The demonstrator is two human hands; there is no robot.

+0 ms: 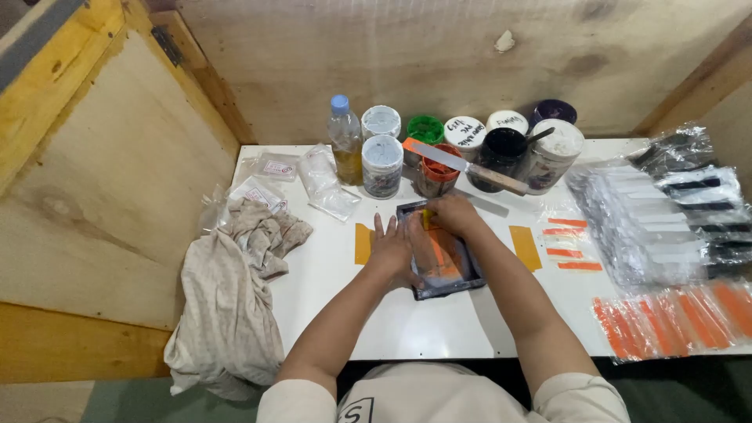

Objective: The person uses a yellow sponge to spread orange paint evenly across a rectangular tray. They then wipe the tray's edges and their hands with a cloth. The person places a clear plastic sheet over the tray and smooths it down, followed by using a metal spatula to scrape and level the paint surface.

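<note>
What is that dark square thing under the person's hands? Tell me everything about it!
It is a small dark-framed screen, roughly square, lying flat on the white table in front of the jars. Orange colour shows through its see-through middle. The left hand presses flat on its left edge, and the right hand rests on its far end. Yellow tape strips lie on both sides.

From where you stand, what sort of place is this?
Probably a small screen-printing or hand-colouring workstation. A row of paint jars lines the back of the white table, both hands press on a small dark-framed screen smeared with orange, and bagged orange strips lie to the right.
</note>
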